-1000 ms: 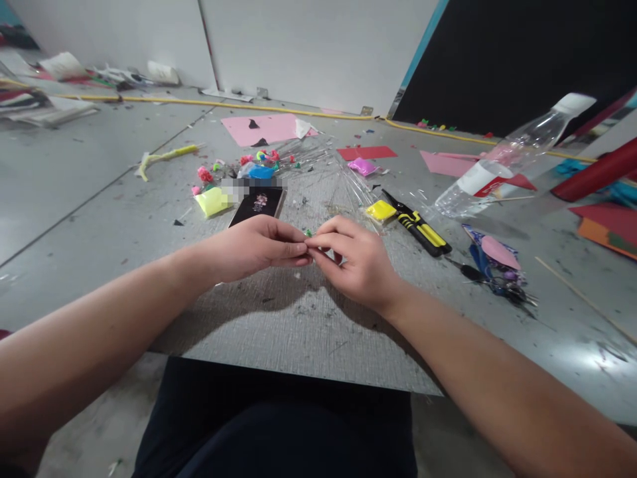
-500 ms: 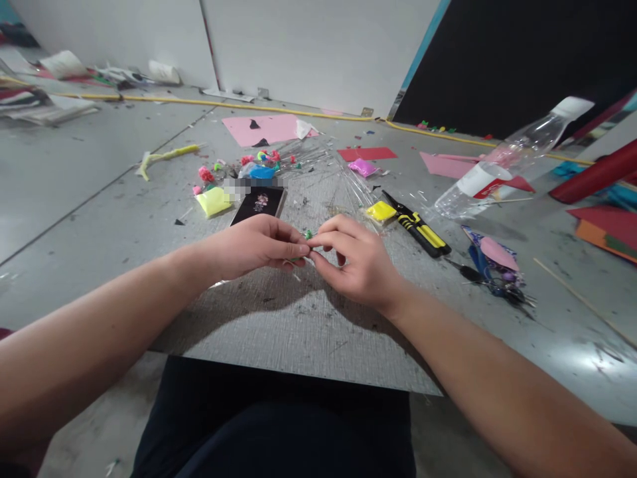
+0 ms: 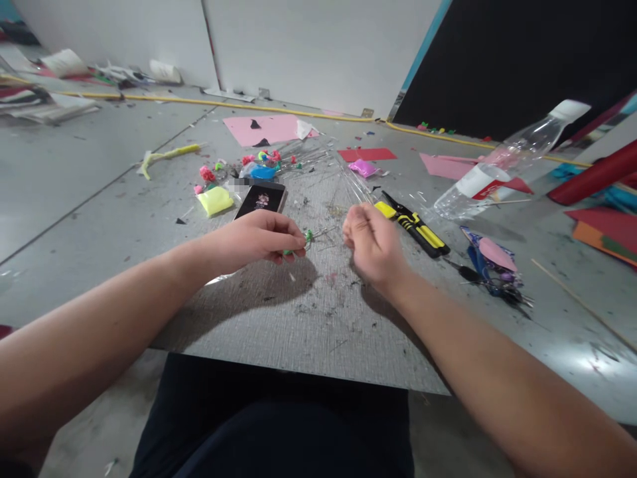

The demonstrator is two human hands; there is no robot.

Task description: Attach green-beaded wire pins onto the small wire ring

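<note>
My left hand (image 3: 269, 236) is closed, thumb against fingers, on a small green piece on a thin wire (image 3: 309, 236). The wire sticks out to the right, and more green shows under the fingertips. My right hand (image 3: 371, 242) is apart from it to the right, fingers curled in; what they hold, if anything, is hidden. Behind my left hand lies a black phone (image 3: 260, 200), with a light yellow packet (image 3: 215, 201) beside it. Just beyond my right hand are a bright yellow packet (image 3: 385, 209) and black-and-yellow pliers (image 3: 418, 229).
A clear plastic bottle (image 3: 512, 166) lies tilted at the right, behind a bunch of keys (image 3: 507, 287). Several coloured clay pieces (image 3: 261, 166) cluster beyond the phone. Pink paper (image 3: 269, 129), red paper (image 3: 367, 154) and a purple packet (image 3: 363, 167) lie farther back.
My right hand has drawn away to the right from my left hand and curled its fingers. My left hand has stayed nearly in place, still on the green piece.
</note>
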